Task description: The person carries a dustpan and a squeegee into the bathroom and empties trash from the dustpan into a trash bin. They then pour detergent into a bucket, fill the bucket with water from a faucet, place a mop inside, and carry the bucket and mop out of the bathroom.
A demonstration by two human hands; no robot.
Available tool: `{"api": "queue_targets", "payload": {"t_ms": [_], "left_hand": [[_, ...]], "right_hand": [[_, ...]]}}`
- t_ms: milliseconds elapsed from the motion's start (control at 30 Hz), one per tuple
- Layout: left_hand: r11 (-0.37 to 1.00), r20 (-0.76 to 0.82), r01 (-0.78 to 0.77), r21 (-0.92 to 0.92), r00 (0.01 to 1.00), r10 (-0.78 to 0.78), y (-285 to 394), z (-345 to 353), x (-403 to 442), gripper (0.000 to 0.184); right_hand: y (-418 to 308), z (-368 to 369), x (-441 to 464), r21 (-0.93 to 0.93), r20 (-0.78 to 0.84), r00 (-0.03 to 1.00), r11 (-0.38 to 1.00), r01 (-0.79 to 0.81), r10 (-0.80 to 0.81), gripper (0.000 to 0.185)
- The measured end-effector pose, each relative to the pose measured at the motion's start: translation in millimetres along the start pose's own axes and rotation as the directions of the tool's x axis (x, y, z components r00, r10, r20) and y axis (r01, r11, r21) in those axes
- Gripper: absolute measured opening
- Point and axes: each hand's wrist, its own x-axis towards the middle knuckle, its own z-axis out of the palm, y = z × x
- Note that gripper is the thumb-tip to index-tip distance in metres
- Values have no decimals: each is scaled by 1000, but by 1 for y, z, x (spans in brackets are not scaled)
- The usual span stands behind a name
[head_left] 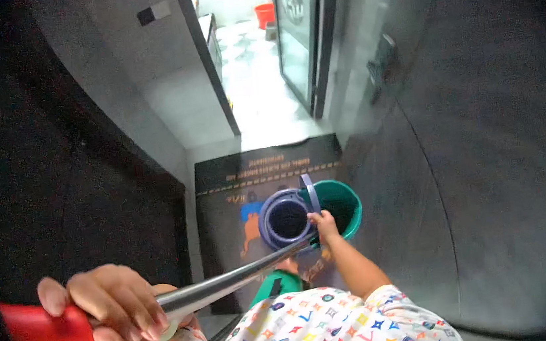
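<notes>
"Red grip [47, 329] first: what have you got left of the green bucket [355, 208]?"

"I see my left hand [112, 314] closed, fingers wrapped round the steel pole [232, 284] where it meets that grip. The pole slants from there towards the bucket's near side."

"And under it?"

"A dark mat [217, 226], reaching under the bucket. On the near-left side of the bucket there's a green slipper [273, 289], partly hidden by my patterned shirt [289, 328]."

"Next, moving right?"

"The purple ring [266, 219], joined to the bucket's left side as far as I can make out, its handle [312, 196] standing up. Just near the handle's foot is my right hand [325, 226], fingers curled in. I can't tell whether they close on the handle, the pole's end or both. The bucket itself sits upright on the mat."

"What worries you?"

"The long pole. If my left hand swings its end, the far end could knock the ring or tip the bucket. A lopsided pull on the handle might tilt it too, and the slipper is close enough to catch the bucket or a mat edge."
</notes>
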Motion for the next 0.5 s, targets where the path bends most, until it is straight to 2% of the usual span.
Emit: {"api": "queue_targets", "payload": {"t_ms": [67, 167, 233, 300, 367, 467, 500], "left_hand": [[998, -10, -54, -14, 999, 54, -20, -58, 72, 32], [995, -17, -78, -60, 997, 77, -14, -170, 185, 30], [992, 2, -96, -87, 995, 96, 15, -234, 237, 30], [992, -24, -117, -34, 993, 117, 69, -260, 245, 31], [990, -13, -137, -22, 991, 136, 109, -262, 204, 30], [999, 1, 31, 19, 1000, -31, 14, -351, 142, 35], [1000, 24, 8, -4, 1000, -7, 11, -364, 159, 33]], "right_hand": [[-46, 65, 21, -1, -47, 997, 998, -61, 61, 17], [-133, 186, 51, 57, -65, 998, 998, -19, 23, 17], [-182, 253, 59, 18, -69, 997, 999, 32, -31, 17], [-198, 288, 16, 30, -30, 1000, 1000, 8, -7, 17], [-168, 288, -17, 71, -17, 999, 997, 33, -32, 17], [-65, 310, 66, 52, -31, 998, 997, -54, 55, 18], [-73, 336, 76, 53, -19, 998, 996, -65, 67, 18]]}}
